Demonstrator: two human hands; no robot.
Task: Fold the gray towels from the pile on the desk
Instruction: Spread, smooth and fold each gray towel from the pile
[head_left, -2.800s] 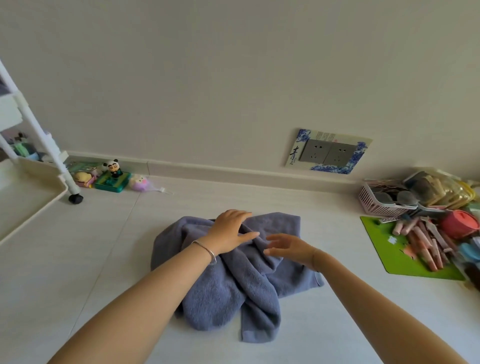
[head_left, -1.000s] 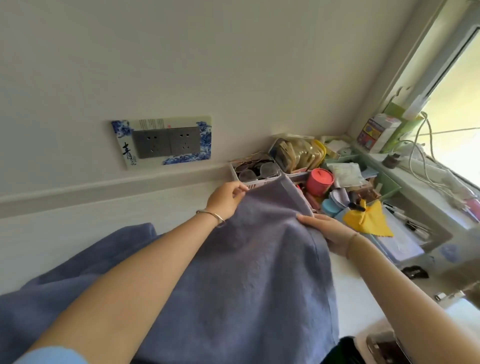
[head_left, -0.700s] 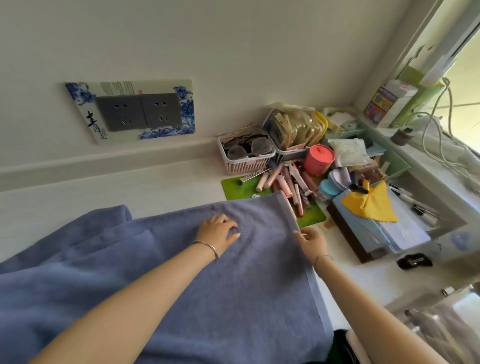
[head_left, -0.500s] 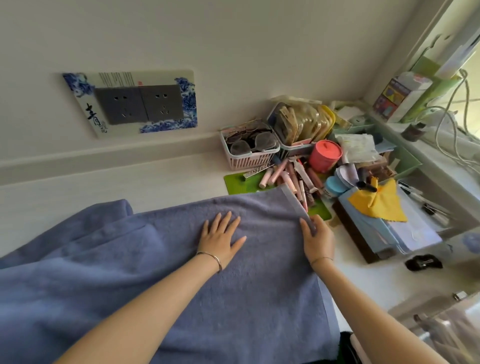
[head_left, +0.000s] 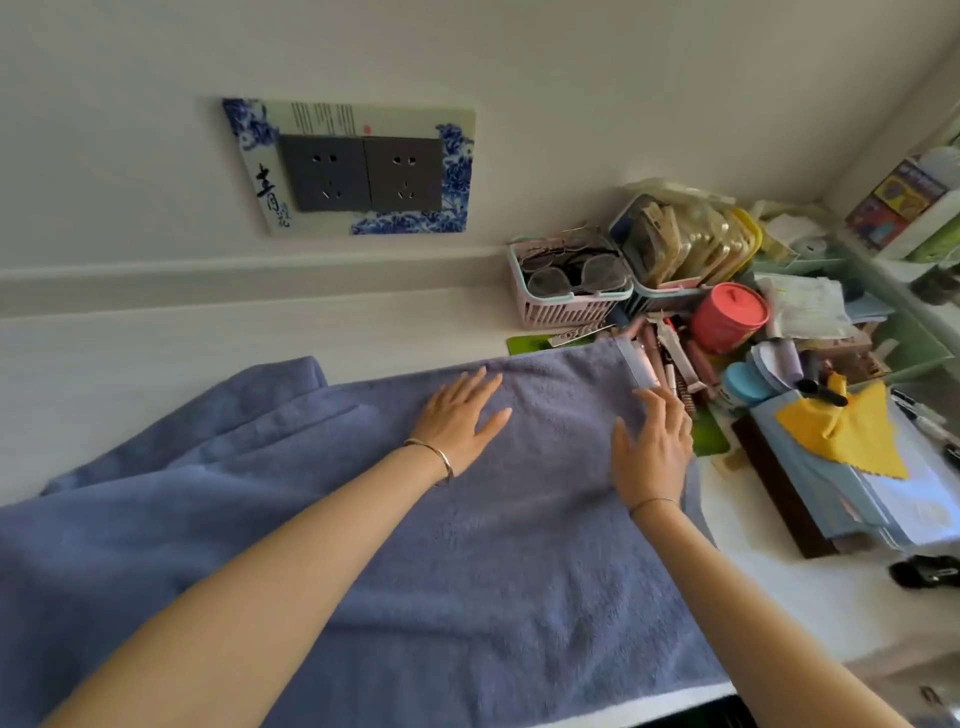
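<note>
Smoothing the gray towel out on the desk, to judge by the pose. Spread wide, far hem toward the wall, right end lapping onto the green mat, near hem close to the desk's front edge. Pressing down with the left hand: palm flat, fingers straight and splayed, grasping nothing, just short of the far hem. Resting the right hand flat too, fingers straight, released, at the towel's right end beside the hem band. Cannot tell whether the bunched gray cloth at far left belongs to this towel or to another from the pile.

Risks from here, offered as judgement only. Just beside the towel's right corner: loose pens and tubes on the mat, with a red lidded tub and a pink basket of glasses just behind. Could drag or roll the pens, or knock the tub, if lifting or sweeping that corner carelessly. Could trap the ridges at the left and end in a lopsided fold with mismatched hems, if folding before flattening that side. Could slide the whole towel off the front, if pulling toward the body. Safer to pinch the right corners cleanly upward, clear of the clutter, before bringing them across.
</note>
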